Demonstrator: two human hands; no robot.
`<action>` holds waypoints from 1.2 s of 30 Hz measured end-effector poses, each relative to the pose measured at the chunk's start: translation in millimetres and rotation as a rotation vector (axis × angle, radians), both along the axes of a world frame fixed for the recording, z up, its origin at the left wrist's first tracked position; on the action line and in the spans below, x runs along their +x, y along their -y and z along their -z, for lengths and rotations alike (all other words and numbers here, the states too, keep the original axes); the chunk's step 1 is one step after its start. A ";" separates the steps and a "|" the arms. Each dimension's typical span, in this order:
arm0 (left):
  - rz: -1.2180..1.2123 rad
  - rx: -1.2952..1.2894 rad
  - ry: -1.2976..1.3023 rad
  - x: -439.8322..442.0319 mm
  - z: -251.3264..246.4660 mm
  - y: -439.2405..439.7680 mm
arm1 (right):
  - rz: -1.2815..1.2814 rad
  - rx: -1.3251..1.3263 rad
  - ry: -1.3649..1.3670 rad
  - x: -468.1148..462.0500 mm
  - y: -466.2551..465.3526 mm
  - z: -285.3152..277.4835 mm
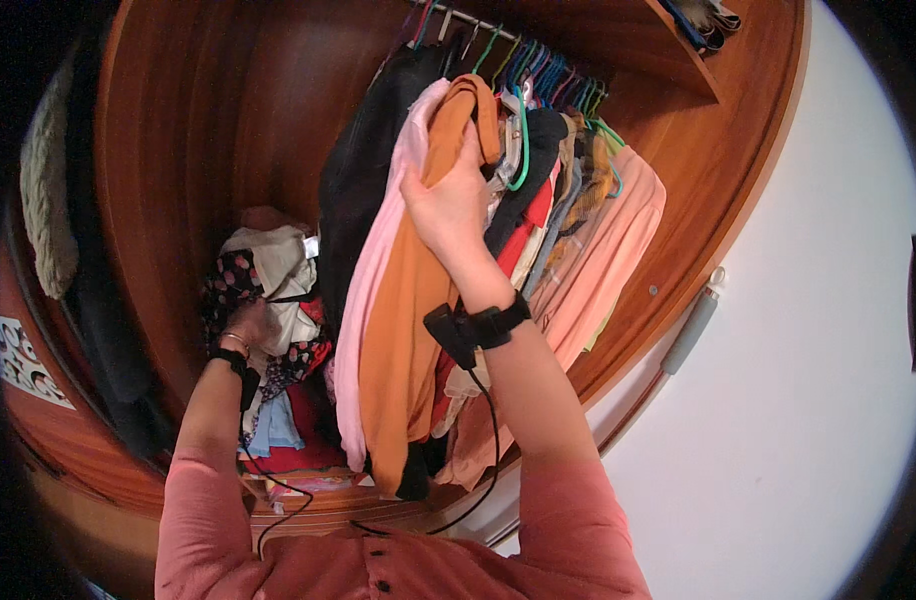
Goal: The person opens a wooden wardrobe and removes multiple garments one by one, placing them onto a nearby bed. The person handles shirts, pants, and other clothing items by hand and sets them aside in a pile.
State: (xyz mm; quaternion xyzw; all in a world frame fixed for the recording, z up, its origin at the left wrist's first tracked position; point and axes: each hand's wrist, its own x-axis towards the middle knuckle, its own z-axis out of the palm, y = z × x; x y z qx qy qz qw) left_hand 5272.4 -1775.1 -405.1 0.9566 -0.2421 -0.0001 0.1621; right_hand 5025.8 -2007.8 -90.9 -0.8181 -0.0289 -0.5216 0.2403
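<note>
My right hand [450, 195] is against the upper part of an orange garment [405, 322], its fingertips partly hidden by the cloth. A pink garment [375, 330] hangs just left of the orange one, and a black garment [360, 157] hangs beyond that. At the lower left, my left hand [252, 326] reaches into a pile of clothes, over white cloth [297, 330] and beside dark floral fabric [233, 281]. Its fingers are dim and partly hidden, so its grip is unclear. Light blue cloth [278, 424] lies below it.
Clothes on coloured hangers fill the rail [473, 21], with a peach shirt [608, 240] at the right. A wooden shelf [683, 52] juts out above. Dark cloth hangs over the wardrobe's left side [105, 322]. A grey-handled rod [690, 330] leans against the white wall [818, 315]. Black cables run from both wrist straps.
</note>
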 end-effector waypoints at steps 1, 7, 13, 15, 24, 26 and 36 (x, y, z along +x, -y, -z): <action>0.003 0.013 0.014 -11.4 -4.0 -3.9 | -0.012 0.007 0.014 1.8 -5.2 0.0; 0.099 0.105 -0.032 -71.0 -41.4 -33.4 | -0.021 0.076 0.039 -0.6 -17.4 12.9; 0.135 -0.475 -0.101 -97.9 -36.0 -54.2 | -0.105 0.044 0.118 -2.8 -12.7 55.6; -0.027 -0.396 0.033 -106.1 -27.4 -51.5 | -0.144 0.118 0.061 -10.5 -9.0 72.5; -0.334 -0.514 -0.515 -106.3 -30.6 -30.9 | -0.128 0.179 -0.094 -36.3 -4.6 124.1; -0.298 -0.633 -0.396 -99.2 -22.3 -22.4 | -0.095 0.181 -0.153 -38.1 -3.9 131.2; -0.678 -1.015 -0.318 -50.6 19.7 29.0 | -0.267 0.293 -0.245 -56.2 -5.1 152.4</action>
